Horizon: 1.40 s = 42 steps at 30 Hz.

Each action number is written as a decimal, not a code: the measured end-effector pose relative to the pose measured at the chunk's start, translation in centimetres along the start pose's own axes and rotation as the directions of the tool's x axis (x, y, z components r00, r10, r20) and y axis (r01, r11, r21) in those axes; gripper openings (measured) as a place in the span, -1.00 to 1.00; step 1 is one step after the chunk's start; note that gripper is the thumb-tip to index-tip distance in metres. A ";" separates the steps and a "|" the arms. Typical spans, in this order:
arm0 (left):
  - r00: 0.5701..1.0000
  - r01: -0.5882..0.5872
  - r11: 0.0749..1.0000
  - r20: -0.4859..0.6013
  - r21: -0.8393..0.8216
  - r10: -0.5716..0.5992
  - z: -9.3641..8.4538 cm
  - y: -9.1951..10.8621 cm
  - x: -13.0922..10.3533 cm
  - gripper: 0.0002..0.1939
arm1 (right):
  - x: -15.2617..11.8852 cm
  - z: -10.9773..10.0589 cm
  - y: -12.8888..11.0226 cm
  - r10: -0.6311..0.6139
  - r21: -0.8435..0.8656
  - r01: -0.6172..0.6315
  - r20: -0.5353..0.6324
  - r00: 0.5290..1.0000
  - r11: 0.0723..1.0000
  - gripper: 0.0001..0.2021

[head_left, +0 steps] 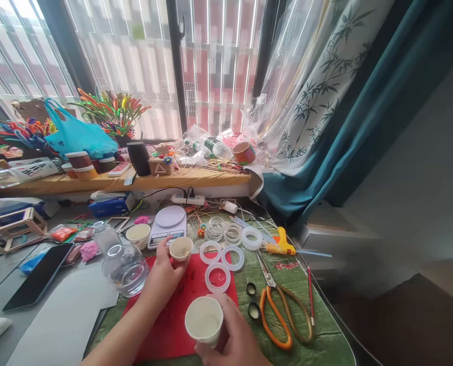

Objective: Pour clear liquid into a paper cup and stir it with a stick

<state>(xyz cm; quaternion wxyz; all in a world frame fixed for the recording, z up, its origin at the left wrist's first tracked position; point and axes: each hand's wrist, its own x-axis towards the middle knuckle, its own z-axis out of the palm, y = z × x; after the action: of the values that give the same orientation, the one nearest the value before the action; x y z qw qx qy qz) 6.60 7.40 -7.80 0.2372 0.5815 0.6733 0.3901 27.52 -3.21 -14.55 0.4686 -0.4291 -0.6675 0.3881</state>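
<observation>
My left hand [165, 272] is wrapped round a small paper cup [181, 248] above the back edge of a red sheet [165, 330]. Nearer to me, my right hand [234, 335] grips a second paper cup [204, 319], its open top facing the camera. Both cups are pale inside, and the left one has a little something at its bottom. Translucent rings [217, 278] lie just beyond the right cup, partly on the sheet. A white kitchen scale [169, 217] stands behind my left hand.
Orange-handled scissors [276, 310], a red pencil [311, 295] and a yellow glue gun [282, 243] lie at the right. Clear jars [125, 269], a third cup [138, 235] and a black phone [39, 274] are on the left. A cluttered sill [196, 178] runs behind.
</observation>
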 end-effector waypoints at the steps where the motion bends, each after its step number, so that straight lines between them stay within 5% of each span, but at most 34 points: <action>1: 1.000 0.006 1.000 -0.007 0.010 -0.005 0.1 -0.2 0.0 -0.08 | 0.1 -0.1 -0.3 0.005 0.009 -0.005 0.005 1.000 1.000 -0.20; 13: 0.996 0.014 1.000 -0.085 0.006 -0.013 0.6 -1.5 -0.5 0.06 | 0.0 -0.4 -0.8 0.037 0.019 -0.036 -0.062 0.997 0.999 -0.23; 18: 0.993 -0.054 0.998 -0.108 -0.016 0.052 0.1 -0.6 -3.2 0.10 | 0.0 -0.5 -1.1 0.067 0.063 -0.064 -0.050 0.996 0.996 -0.24; 20: 0.989 -0.096 0.995 -0.121 -0.041 0.090 -1.2 -0.2 -5.3 -0.05 | -0.1 -0.4 -0.9 0.077 0.091 -0.072 -0.051 0.996 0.993 -0.27; 23: 0.946 -0.260 0.963 -0.219 -0.077 0.238 -4.4 0.0 -8.1 -0.73 | -0.5 -0.1 -0.4 0.112 0.093 -0.104 -0.091 0.990 0.990 -0.30; 25: 0.886 -0.348 0.937 -0.337 -0.029 0.319 -6.8 -0.4 -9.0 -0.84 | -0.8 0.0 -0.1 0.135 0.075 -0.125 -0.139 0.981 0.989 -0.30; 29: 0.812 -0.216 0.976 -0.556 -0.006 0.176 -10.0 -2.3 -7.0 -0.61 | -0.6 0.1 -0.6 0.125 0.057 -0.117 -0.165 0.978 0.992 -0.31; 34: 0.938 0.014 0.989 -0.340 -0.148 -0.064 -10.6 -5.1 -2.8 0.10 | 1.8 -0.3 -2.4 0.104 0.050 -0.099 -0.105 0.989 0.994 -0.39; 37: 0.960 0.122 0.965 -0.221 -0.230 -0.174 -10.5 -5.9 -2.0 0.10 | 3.3 -0.3 -3.2 0.107 0.063 -0.103 -0.060 0.992 0.993 -0.40; 42: 0.954 0.139 0.971 -0.238 -0.193 -0.184 -10.5 -5.9 -2.3 0.03 | 3.8 0.0 -3.2 0.077 0.080 -0.070 -0.084 0.993 0.994 -0.39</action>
<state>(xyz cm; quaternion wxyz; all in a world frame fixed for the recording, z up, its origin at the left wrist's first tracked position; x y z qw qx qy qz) -4.54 2.46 -6.73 0.2303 0.4464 0.7069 0.4980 26.10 -0.66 -10.51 0.4990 -0.4515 -0.6148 0.4113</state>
